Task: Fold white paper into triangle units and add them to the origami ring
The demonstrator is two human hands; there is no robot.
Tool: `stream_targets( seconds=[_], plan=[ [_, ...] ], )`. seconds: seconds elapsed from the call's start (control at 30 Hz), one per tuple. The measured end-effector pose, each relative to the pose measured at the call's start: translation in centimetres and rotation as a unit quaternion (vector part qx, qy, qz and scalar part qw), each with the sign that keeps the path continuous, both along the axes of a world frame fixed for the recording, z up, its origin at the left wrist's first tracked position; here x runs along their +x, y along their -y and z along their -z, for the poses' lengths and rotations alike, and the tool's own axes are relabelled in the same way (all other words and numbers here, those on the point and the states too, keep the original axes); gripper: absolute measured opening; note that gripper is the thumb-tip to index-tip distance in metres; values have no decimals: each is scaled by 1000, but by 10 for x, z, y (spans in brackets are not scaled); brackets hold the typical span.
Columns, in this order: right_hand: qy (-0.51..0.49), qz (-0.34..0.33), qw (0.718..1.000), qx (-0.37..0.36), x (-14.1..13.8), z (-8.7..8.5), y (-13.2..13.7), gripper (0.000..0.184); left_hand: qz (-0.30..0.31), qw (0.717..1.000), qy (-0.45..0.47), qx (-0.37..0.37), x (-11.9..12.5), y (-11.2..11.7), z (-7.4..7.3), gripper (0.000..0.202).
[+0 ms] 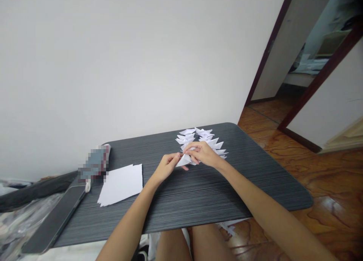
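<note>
Between my two hands is a folded white paper piece (183, 161), partly covered by fingers. My left hand (168, 164) grips its left side, with the thumb on top and fingers beneath. On the upper right part of the same piece, my right hand (202, 153) pinches with thumb and fingertips. Just beyond the hands stand two rows of finished-looking paper boats (204, 132), several in each row; the nearer ones are partly hidden by my right hand. The dark wood-grain table (181, 208) lies under everything.
A stack of white paper sheets (121, 184) lies at the table's left. Beside it are a blurred packet (95, 163) and a long dark slab (61, 215) along the left edge. A white wall (127, 64) rises behind; a doorway (295, 53) opens at right.
</note>
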State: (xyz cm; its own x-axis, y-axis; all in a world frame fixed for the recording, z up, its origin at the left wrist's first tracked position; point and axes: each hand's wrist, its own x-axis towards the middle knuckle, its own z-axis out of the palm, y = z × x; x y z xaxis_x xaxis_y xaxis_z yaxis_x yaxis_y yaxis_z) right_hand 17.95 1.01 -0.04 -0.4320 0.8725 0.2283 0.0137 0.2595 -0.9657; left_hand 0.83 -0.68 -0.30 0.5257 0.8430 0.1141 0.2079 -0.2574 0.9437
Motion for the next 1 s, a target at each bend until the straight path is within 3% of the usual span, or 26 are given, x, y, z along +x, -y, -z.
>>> stream_targets(
  seconds=[0.17,0.4,0.53,0.67,0.8,1.0],
  plan=[
    [-23,-33,999,-14,-3,-3,5,18,28,998,45,-33,2,0,-2,40],
    [-51,-15,998,24,-9,1,6,29,-79,991,100,-29,-1,-4,12,46],
    [-25,3,999,47,-9,3,4,29,-115,986,118,-26,1,-3,12,46],
    [23,63,990,127,-9,3,4,27,-139,982,127,-2,3,-2,8,38],
    [72,138,958,242,-14,6,8,24,-159,976,150,2,3,-2,6,39],
    [65,189,918,343,-17,12,7,24,-135,953,256,-92,4,-4,12,55]
  ],
)
